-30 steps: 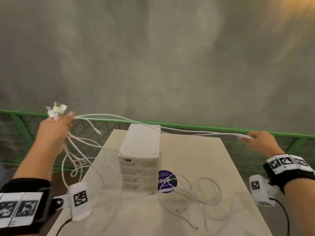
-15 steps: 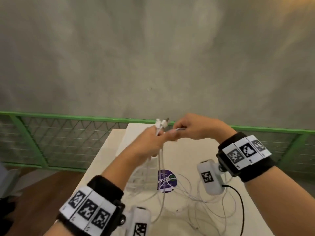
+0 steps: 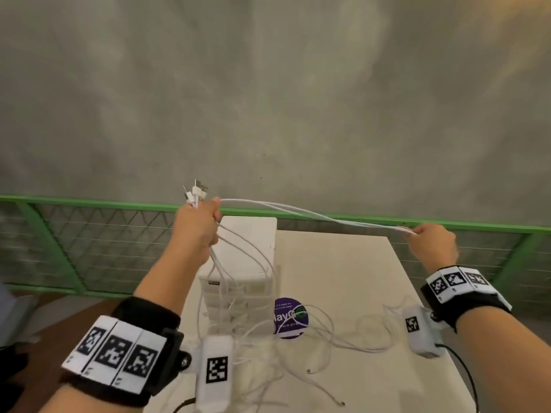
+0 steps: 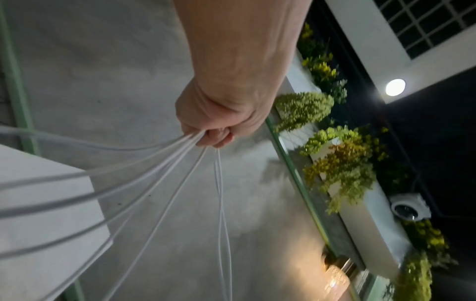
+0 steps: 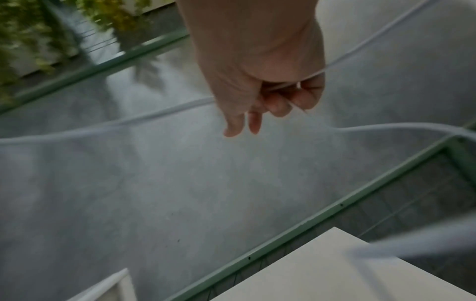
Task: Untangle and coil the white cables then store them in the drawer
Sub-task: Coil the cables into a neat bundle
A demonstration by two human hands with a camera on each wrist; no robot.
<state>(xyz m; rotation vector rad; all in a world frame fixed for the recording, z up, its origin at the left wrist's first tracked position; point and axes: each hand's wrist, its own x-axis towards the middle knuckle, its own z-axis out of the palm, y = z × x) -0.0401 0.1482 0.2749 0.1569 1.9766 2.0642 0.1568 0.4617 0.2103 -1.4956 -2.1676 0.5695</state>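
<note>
My left hand (image 3: 200,225) is raised above the white drawer unit (image 3: 244,254) and grips a bundle of white cables (image 3: 238,263); their plug ends (image 3: 195,193) stick up out of the fist. In the left wrist view the fist (image 4: 219,120) closes on several strands (image 4: 165,169) fanning downward. Two strands (image 3: 313,216) stretch from that fist to my right hand (image 3: 429,239), which pinches them over the table's right side. The right wrist view shows thumb and fingers (image 5: 283,93) curled round a cable (image 5: 360,48). More cable (image 3: 328,332) lies in loose loops on the table.
The white table (image 3: 351,263) carries a round purple sticker (image 3: 289,318) beside the drawer unit. A green mesh railing (image 3: 89,248) runs behind the table and a grey concrete wall rises beyond it. The floor drops away at the table's left edge.
Half a second ago both hands met above the drawer unit. Since then my right hand has drawn out to the right with two strands, stretching them from the left fist.
</note>
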